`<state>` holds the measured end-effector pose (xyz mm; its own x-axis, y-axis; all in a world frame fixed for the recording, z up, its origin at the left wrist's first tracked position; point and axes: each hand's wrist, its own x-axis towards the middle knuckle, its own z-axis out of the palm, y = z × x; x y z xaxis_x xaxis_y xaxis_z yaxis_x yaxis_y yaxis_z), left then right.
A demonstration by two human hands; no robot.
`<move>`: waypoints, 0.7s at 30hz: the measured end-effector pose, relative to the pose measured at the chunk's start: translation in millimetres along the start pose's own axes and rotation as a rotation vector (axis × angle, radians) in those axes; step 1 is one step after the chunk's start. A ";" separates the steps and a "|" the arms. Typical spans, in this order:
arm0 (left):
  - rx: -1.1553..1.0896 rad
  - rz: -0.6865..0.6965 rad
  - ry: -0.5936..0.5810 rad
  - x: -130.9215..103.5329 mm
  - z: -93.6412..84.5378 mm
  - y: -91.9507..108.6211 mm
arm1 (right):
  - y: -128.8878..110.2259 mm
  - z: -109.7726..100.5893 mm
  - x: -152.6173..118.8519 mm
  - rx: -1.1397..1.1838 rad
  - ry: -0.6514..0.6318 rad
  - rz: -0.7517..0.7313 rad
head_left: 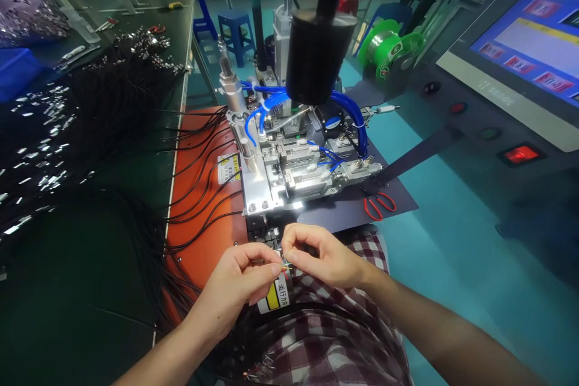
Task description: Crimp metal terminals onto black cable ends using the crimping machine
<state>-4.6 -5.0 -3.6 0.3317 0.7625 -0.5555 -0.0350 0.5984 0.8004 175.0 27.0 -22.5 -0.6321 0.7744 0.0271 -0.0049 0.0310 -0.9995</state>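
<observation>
Both of my hands meet low in the middle of the view, in front of the machine (312, 178). My left hand (246, 277) is pinched, thumb against fingers, on thin coloured wires (286, 266) that stick out past its fingertips. Right beside it, my right hand (319, 253) has thumb and forefinger together at the same wires; which strand it grips is too small to tell. Just below the fingertips is a white and yellow label (277, 294) with printed characters. Black cables (205, 187) run from the left into the machine's side over an orange plate (187, 163).
A large heap of black cables with shiny ends (131, 72) covers the left table. Red-handled scissors (380, 206) lie right of the machine. A dark cylinder (316, 54) hangs above it. A green spool (384, 48) and control screen (534, 36) stand at the right.
</observation>
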 end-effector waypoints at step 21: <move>0.128 0.067 0.132 1.3 6.4 -5.5 | 5.0 29.2 -12.6 0.001 0.404 0.144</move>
<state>2.1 -8.9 -7.3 0.2060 0.8302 -0.5181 0.0701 0.5156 0.8540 160.3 -1.0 -28.3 -0.2724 0.9559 -0.1094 0.0608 -0.0963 -0.9935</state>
